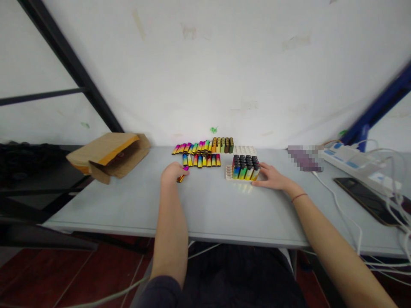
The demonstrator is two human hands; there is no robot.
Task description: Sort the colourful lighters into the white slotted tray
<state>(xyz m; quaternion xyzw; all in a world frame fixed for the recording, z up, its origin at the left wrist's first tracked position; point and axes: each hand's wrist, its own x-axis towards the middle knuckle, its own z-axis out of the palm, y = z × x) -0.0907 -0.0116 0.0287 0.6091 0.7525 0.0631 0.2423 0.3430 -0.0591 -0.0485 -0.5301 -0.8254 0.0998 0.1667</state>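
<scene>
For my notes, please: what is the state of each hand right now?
Left hand: closed, holding a lighter.
Right hand: open, flat on the table beside a tray of lighters.

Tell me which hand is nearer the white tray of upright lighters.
Right. The right hand lies on the table at the right end of the white tray; the left hand is farther off to the tray's left, holding a lighter.

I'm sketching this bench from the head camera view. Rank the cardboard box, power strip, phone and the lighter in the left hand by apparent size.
1. Cardboard box
2. Power strip and phone: too alike to rank
3. Lighter
</scene>
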